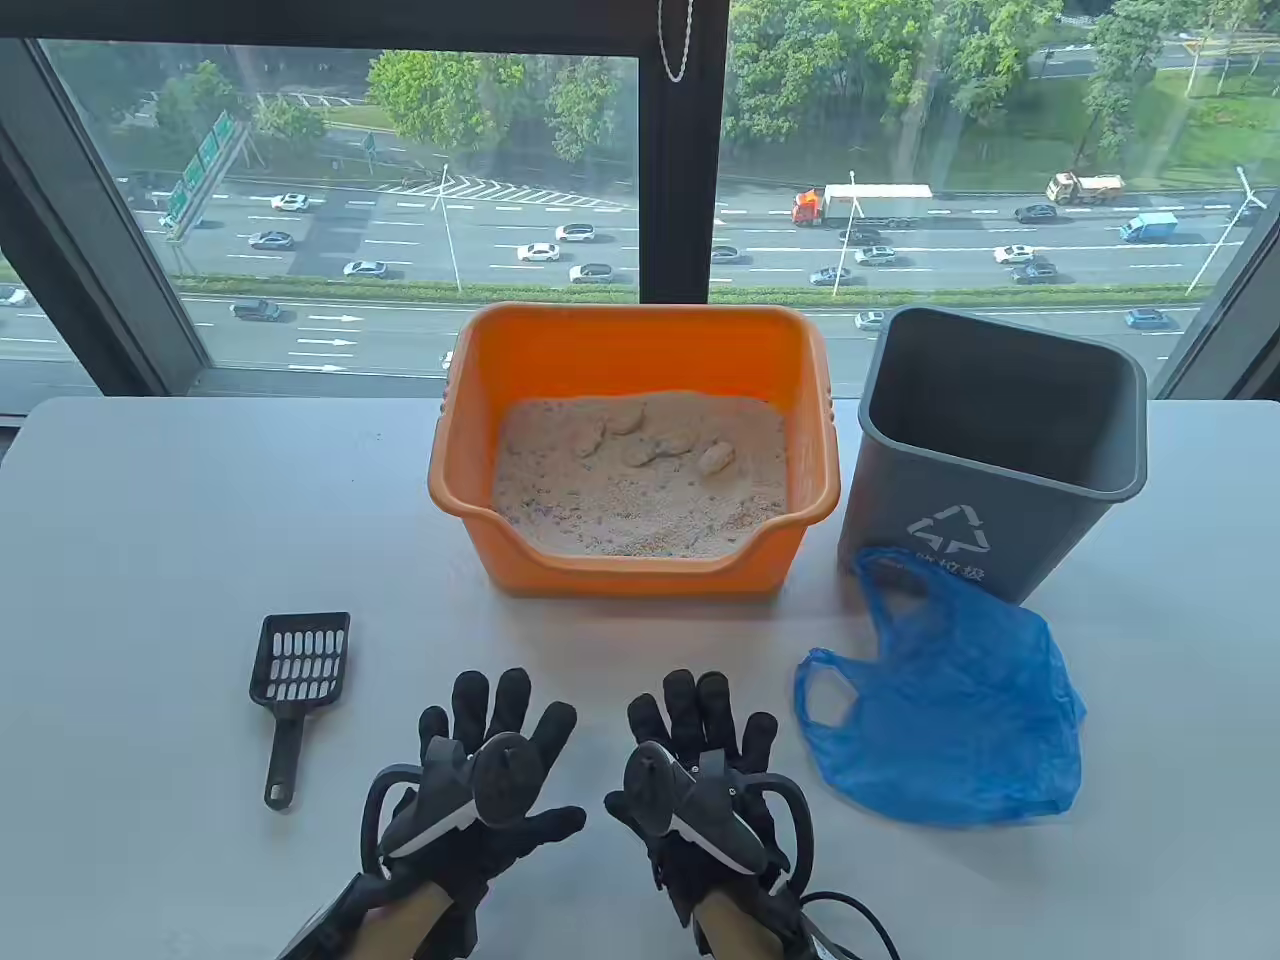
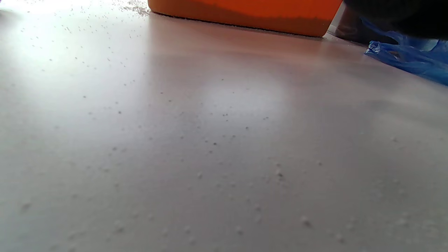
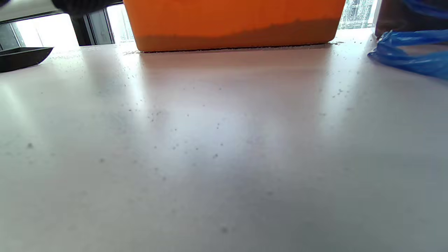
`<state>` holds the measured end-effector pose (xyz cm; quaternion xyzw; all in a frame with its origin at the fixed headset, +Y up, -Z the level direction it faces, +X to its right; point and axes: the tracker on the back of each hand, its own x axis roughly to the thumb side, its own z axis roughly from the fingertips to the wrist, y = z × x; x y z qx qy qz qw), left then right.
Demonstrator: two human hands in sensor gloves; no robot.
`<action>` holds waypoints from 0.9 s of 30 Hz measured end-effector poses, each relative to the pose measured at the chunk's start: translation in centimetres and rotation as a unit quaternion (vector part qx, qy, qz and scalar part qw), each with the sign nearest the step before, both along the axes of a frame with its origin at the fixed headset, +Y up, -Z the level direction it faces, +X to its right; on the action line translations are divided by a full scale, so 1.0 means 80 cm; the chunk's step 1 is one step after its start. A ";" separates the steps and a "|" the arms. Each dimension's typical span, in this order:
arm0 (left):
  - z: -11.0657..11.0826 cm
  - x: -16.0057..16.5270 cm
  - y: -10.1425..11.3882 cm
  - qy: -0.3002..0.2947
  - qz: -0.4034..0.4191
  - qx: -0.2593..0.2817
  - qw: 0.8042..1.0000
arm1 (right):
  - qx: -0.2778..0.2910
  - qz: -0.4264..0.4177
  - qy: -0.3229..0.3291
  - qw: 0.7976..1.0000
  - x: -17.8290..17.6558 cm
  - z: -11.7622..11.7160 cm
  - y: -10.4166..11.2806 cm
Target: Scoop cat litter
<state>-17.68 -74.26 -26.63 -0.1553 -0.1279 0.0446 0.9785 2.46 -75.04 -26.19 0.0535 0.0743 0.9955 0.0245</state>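
Table view: left hand [image 1: 490,765] and right hand [image 1: 700,765] flat, fingers spread, holding nothing. Scoop [image 1: 296,680] lies left of them; litter box [image 1: 632,455] behind. Left wrist view: box base [image 2: 245,15]. Right wrist view: scoop [image 3: 22,57] far left.

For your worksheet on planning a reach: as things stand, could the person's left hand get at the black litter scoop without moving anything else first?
Probably yes. The left hand lies open on the table, and the scoop lies just to its left with only bare tabletop between them.
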 end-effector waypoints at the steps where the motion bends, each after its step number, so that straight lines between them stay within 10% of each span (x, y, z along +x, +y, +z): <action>1: 0.000 0.000 0.000 0.000 -0.001 -0.001 1.000 | -0.001 -0.001 0.000 1.000 0.000 0.000 0.000; 16: -0.001 -0.004 0.004 0.008 0.000 0.010 1.000 | 0.009 0.015 -0.017 1.000 0.009 -0.001 0.009; 27: -0.002 -0.009 0.005 0.021 0.000 0.008 1.000 | -0.002 -0.030 -0.247 0.968 0.180 -0.059 0.049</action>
